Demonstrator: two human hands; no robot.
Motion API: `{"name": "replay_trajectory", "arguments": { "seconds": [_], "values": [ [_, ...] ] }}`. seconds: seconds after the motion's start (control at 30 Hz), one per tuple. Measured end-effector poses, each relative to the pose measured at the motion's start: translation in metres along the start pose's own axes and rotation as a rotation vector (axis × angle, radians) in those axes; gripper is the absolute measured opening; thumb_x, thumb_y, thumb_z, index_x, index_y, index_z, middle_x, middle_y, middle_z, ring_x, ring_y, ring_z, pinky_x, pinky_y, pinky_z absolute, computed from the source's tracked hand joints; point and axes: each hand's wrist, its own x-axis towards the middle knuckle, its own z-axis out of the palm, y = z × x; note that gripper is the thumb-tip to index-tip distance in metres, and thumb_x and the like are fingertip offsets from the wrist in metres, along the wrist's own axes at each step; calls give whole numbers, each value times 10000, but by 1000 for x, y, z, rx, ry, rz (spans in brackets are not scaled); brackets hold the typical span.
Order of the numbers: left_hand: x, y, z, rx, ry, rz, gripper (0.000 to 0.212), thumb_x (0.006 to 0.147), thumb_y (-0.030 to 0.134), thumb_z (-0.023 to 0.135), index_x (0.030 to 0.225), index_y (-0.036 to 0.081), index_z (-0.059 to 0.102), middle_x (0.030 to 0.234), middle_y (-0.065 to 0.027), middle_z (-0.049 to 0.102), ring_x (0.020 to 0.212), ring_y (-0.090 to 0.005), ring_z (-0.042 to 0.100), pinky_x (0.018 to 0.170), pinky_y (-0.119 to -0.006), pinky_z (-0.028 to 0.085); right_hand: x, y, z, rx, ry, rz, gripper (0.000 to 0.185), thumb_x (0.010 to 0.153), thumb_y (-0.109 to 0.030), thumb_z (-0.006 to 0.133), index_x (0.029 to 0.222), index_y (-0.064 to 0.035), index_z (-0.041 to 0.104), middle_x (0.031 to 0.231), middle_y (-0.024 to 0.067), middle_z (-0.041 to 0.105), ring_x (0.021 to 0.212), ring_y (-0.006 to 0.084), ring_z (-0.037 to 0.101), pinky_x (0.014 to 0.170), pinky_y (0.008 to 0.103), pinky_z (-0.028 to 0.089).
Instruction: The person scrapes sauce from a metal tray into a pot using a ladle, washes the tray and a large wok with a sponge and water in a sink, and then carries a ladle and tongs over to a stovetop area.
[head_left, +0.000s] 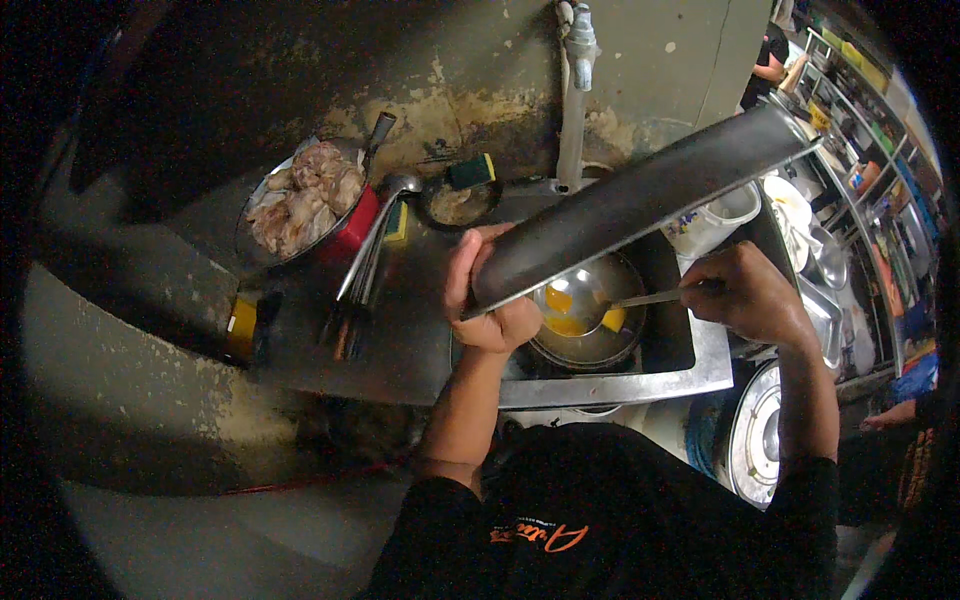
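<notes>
My left hand (495, 322) grips the near end of a long, shallow metal pan (637, 202), held tilted above the sink (667, 330). In my right hand (750, 296) is the thin handle of a metal ladle (589, 289). The ladle's round bowl is over a larger round metal vessel (634, 337) in the sink, partly hidden behind the pan. Yellow-orange patches show in the ladle; whether they are liquid or reflections I cannot tell. A yellow piece, perhaps a sponge (613, 321), shows beside it.
Raw-looking meat pieces (307, 199) fill a red-sided pot (360, 225) at left. Ladles and other utensils (367, 262) lie beside a small pan (454, 206) with a green-and-yellow sponge (471, 172). A tap pipe (574, 135) rises behind. A white plastic tub (716, 221) and metal racks (862, 127) stand right; another person (769, 64) is beyond.
</notes>
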Motion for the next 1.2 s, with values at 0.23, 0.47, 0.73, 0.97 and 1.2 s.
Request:
{"name": "replay_trajectory", "arguments": {
  "seconds": [0.23, 0.47, 0.73, 0.97, 1.2],
  "values": [
    [-3, -2, -2, -19, 11, 33, 514, 782, 234, 443, 1162, -92, 327, 878, -220, 550, 759, -259, 561, 689, -343, 485, 0, 1, 3, 31, -24, 30, 146, 683, -118, 595, 777, -12, 630, 683, 152, 605, 584, 251, 582, 585, 340, 457],
    [-1, 3, -1, -96, -7, 99, 445, 801, 146, 428, 1179, -63, 322, 884, -248, 549, 754, -282, 574, 686, -375, 487, 0, 0, 6, 37, -33, 2, 156, 696, -130, 594, 776, -1, 630, 684, 160, 603, 592, 261, 588, 578, 338, 452],
    [-7, 1, 2, -47, 130, -280, 414, 856, 94, 392, 1208, -99, 289, 1210, -220, 388, 1070, -261, 443, 913, -331, 355, -3, -1, 4, 157, -77, 49, 133, 672, -99, 621, 750, 7, 625, 593, 119, 576, 525, 150, 555, 510, 281, 409],
    [-14, -3, -5, 83, -65, -704, 455, 821, 11, 347, 1266, -37, 267, 1227, -193, 391, 1133, -252, 407, 950, -337, 308, -5, -3, 6, -272, 182, -101, 70, 687, -95, 593, 733, -48, 616, 643, 130, 585, 582, 284, 575, 547, 362, 456],
    [-47, -5, 12, 153, -274, -706, 491, 764, -22, 366, 1252, -28, 311, 1240, -212, 387, 1152, -324, 385, 981, -364, 267, 12, -2, 37, -616, 67, -183, 82, 682, -140, 561, 643, -68, 561, 596, 116, 552, 583, 295, 563, 530, 396, 449]
  ]
}}
